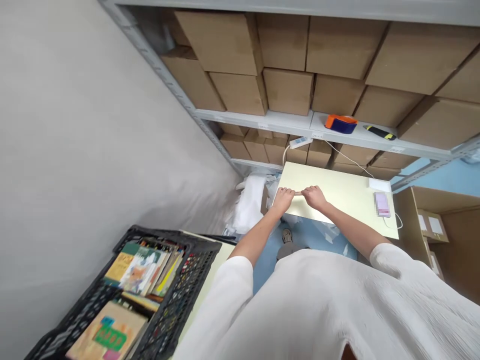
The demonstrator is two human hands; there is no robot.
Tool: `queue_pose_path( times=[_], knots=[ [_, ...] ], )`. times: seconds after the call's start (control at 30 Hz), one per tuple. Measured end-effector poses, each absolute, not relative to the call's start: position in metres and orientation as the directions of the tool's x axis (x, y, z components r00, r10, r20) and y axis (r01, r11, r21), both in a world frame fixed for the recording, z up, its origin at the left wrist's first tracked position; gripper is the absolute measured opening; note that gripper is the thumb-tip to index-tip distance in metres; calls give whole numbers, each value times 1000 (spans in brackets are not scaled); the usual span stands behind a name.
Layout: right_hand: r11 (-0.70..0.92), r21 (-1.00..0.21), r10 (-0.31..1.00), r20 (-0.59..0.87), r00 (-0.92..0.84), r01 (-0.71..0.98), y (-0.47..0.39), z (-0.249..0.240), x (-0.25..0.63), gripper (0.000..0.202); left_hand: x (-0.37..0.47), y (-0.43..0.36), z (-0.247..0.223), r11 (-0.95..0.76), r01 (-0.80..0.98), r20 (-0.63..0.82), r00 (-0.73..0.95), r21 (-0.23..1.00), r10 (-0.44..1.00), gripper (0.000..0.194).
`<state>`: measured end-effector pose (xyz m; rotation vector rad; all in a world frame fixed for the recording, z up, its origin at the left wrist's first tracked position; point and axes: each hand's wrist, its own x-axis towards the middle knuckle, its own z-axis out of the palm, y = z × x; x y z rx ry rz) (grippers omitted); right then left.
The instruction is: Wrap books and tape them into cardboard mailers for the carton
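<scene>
Both arms reach forward over the left part of a pale yellow table [337, 195]. My left hand [284, 199] is closed on one end of a thin, brownish strip-like item [298, 193]. At its other end, my right hand [314, 196] is closed on it too. Only a short piece shows between the two fists, so its exact kind cannot be made out. Farther right on the table lie a phone [382, 204] with a cable and a small white tray-like object [379, 185].
Grey shelves [255, 119] with several cardboard boxes [288, 92] stand ahead, holding an orange-and-blue tape roll [341, 124], a box cutter [380, 132] and a power strip [300, 142]. A black crate [195, 280] of books is at lower left, a large open carton [407, 220] at right.
</scene>
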<state>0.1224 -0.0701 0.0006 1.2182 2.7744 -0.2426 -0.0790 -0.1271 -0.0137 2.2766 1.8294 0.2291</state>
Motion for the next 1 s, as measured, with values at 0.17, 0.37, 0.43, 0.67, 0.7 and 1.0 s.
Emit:
queue_pose_path(
  times=[0.17, 0.37, 0.43, 0.67, 0.7, 1.0],
  knots=[
    [587, -88, 779, -210, -591, 805, -53, -28, 129, 40, -79, -87, -45, -330, 903, -45, 355, 273, 934, 31],
    [481, -104, 832, -258, -490, 871, -46, -68, 130, 39, -84, -56, -81, -451, 859, -126, 488, 241, 864, 31],
    [474, -111, 837, -251, -486, 874, -46, -79, 131, 37, -86, -49, -90, -479, 844, -147, 519, 241, 842, 33],
    [563, -119, 777, -262, -572, 818, -30, -115, 134, 39, -88, -31, -119, -501, 812, -220, 570, 300, 792, 34],
    [570, -127, 768, -267, -582, 811, -25, -120, 135, 40, -88, -29, -123, -503, 807, -240, 578, 309, 780, 36],
    [462, -268, 769, -354, -532, 845, -10, -155, 150, 45, -97, -25, -149, -401, 825, -435, 555, 399, 709, 48]
  ],
)
